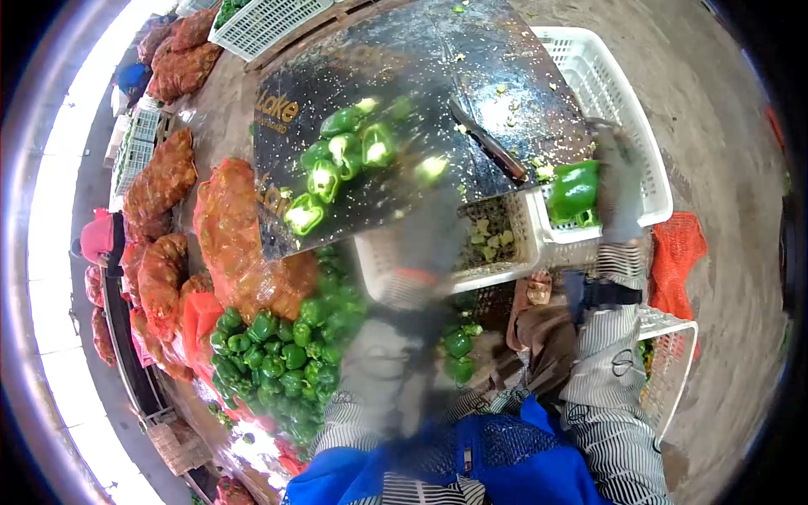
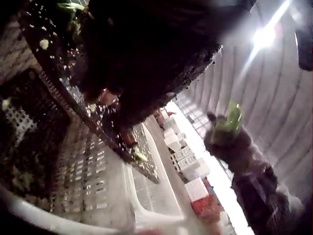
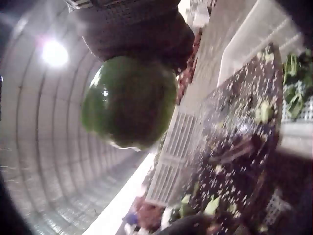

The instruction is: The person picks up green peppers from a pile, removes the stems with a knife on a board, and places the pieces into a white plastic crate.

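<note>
In the head view, my gloved right hand (image 1: 620, 185) grips a green bell pepper (image 1: 574, 190) over the white basket at the board's right edge. The right wrist view shows that pepper (image 3: 128, 103) large below the dark glove (image 3: 139, 36). My left hand (image 1: 431, 231) is a dark blur at the front edge of the black board (image 1: 337, 76); its fingers cannot be made out. Several cut green peppers (image 1: 340, 153) lie on the board to its left, and a pale-green blurred piece (image 1: 433, 167) shows just beyond it. A knife (image 1: 490, 141) rests on the board between the hands.
A white basket (image 1: 663, 189) stands along the board's right side. Below the front edge, another white basket (image 1: 366, 265) contains pepper scraps (image 1: 488, 240). Whole green peppers (image 1: 269, 362) are heaped at lower left, beside filled orange mesh sacks (image 1: 231, 219). White seeds dot the board.
</note>
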Motion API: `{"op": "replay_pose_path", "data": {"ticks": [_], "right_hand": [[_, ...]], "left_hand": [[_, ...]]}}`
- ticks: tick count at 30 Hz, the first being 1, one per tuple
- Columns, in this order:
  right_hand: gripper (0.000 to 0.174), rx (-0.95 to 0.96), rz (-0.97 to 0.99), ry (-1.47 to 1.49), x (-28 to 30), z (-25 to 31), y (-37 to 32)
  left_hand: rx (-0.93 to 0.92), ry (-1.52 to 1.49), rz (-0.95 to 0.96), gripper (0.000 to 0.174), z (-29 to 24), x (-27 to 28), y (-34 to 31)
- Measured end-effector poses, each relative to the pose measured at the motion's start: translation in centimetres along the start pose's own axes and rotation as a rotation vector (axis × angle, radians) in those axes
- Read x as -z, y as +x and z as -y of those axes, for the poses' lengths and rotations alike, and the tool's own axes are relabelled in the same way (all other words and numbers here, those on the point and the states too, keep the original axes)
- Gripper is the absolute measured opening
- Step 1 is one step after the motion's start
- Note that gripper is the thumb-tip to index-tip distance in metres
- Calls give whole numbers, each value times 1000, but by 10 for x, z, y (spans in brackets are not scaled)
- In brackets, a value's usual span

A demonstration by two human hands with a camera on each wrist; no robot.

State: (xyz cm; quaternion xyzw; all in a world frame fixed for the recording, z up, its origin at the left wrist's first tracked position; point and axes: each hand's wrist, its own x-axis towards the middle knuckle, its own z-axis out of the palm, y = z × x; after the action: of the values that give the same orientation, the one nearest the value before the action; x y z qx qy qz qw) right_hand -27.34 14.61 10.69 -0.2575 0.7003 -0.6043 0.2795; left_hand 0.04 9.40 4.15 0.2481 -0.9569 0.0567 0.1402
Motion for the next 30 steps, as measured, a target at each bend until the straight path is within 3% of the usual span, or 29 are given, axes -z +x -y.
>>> {"op": "replay_pose_path", "data": {"ticks": [1, 2, 3, 4, 6, 7, 8, 12, 16, 18, 19, 20, 21, 22, 24, 25, 26, 28, 29, 30], "right_hand": [[26, 166, -192, -34, 17, -12, 12], [25, 193, -322, -83, 39, -28, 26], [27, 312, -428, -207, 56, -41, 37], [32, 178, -452, -396, 64, -31, 33], [35, 223, -334, -466, 69, -43, 34], [36, 236, -251, -579, 67, -49, 35], [37, 248, -167, -691, 62, -46, 33], [41, 230, 33, -591, 13, -22, 11], [44, 120, 374, -568, -47, -13, -19], [42, 70, 579, -468, -71, -15, -33], [43, 33, 634, -447, -81, -12, -40], [44, -5, 691, -428, -87, -13, -46], [41, 88, 692, -290, -92, -30, -49], [41, 74, 690, -298, -94, -35, -52], [38, 223, 842, -114, -104, -40, -51], [30, 474, 863, -212, -104, -45, -49], [30, 457, 868, -224, -105, -44, -51], [23, 448, 834, -394, -110, -39, -50], [20, 671, 787, -406, -113, -47, -49], [20, 666, 787, -413, -116, -55, -48]], "left_hand": [[428, -329, -14, 40, 12, 0, 6], [859, -658, -32, 41, 25, 3, 15], [935, -539, 107, 43, 42, 22, 32], [1006, -417, 244, 46, 61, 39, 48], [786, -53, 47, 51, 119, -35, 19], [851, -99, 162, 56, 135, -50, 22], [846, -99, 162, 56, 137, -54, 26], [881, -75, 370, 58, 118, -38, 40], [838, -345, 563, 54, 66, -5, 41], [562, -307, 288, 55, 39, -9, 15], [560, -307, 287, 55, 35, -20, 2], [659, -868, 176, 54, 30, -31, -9], [728, -1436, 48, 53, 26, -42, -22], [733, -1447, 57, 53, 14, -18, -20], [436, -816, 272, 51, -9, 49, -7], [433, -1126, 212, 49, 1, 10, -31], [376, -1314, 95, 48, -3, 18, -30], [505, -1235, 249, 44, -14, 36, -22], [503, -1243, 248, 44, -15, 29, -27], [476, -1111, 159, 43, -16, 18, -36]]}}
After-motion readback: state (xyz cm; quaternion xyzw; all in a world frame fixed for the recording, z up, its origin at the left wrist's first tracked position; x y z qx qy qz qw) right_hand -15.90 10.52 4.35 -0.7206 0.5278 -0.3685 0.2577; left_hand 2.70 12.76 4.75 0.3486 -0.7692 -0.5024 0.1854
